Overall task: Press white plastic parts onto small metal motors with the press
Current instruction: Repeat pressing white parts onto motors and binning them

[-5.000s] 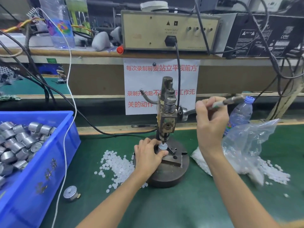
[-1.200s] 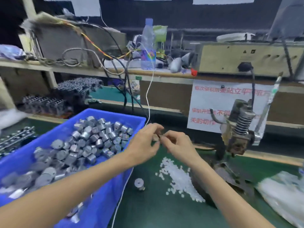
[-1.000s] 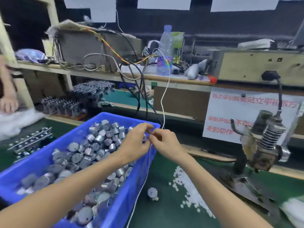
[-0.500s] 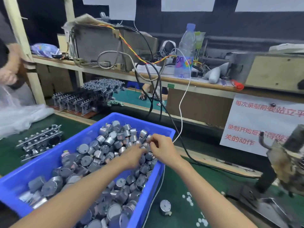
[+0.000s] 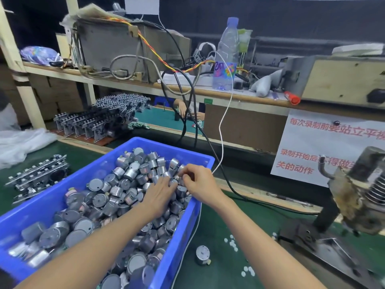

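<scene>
Blue plastic bin [image 5: 181, 151] on the green table [image 5: 218, 226], heaped with small metal motors [image 5: 116, 192]. Left hand [image 5: 158, 197] flat on the heap, grip wide, fingers straight, holding nothing. Right hand [image 5: 200, 184] just beside it, grip narrow, fingertips curled round, seemingly, a single motor [image 5: 179, 176]; too blurred for certainty. Press [image 5: 358, 197] well apart at far right. White plastic parts [image 5: 232, 244] scattered loose on the table between bin and press. Judged mid-cycle: fetching the next motor, with seating, capping and pressing yet to do. Motors in the bin lying every way, short cylinders with axes mixed. Lone motor [image 5: 202, 255] on the table near the bin, standing on end, axis upright, flat face up.
</scene>
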Demonstrator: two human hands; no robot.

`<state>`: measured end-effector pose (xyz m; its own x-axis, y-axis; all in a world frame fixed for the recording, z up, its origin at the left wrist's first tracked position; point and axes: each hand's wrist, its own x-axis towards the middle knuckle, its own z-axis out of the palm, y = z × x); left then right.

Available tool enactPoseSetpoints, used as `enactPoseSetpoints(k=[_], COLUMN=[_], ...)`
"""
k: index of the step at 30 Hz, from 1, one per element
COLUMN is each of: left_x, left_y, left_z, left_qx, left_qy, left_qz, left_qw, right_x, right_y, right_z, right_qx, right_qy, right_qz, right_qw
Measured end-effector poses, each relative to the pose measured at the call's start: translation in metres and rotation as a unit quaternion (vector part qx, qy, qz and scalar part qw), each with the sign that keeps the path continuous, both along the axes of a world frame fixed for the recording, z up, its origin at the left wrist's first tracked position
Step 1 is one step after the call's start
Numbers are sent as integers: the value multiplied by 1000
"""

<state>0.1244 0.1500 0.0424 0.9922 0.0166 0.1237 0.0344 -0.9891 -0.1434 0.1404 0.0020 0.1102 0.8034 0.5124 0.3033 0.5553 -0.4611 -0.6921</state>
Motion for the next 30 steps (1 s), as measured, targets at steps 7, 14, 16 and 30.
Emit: enactPoseSetpoints(k=[7,14,16,30], left_x=[-12,-43,-49,-54], left_y=[1,-24,-33,-177], left_z=[41,75,78,63], left_qx=[-231,-317,-295,-268], left_qy=[-118,-202,-208,79], left_qz=[-29,-103,-96,-117], left_qw=[965,921,928,953], right_x=[2,-6,-13,-70], right_y=[0,-4,-12,-180], right_z=[-5,-3,-2,-38], right_qx=[3,69,107,224], right_qy=[-14,21,21,140], right_qz=[-5,10,9,-122], right_qw=[1000,997,994,957])
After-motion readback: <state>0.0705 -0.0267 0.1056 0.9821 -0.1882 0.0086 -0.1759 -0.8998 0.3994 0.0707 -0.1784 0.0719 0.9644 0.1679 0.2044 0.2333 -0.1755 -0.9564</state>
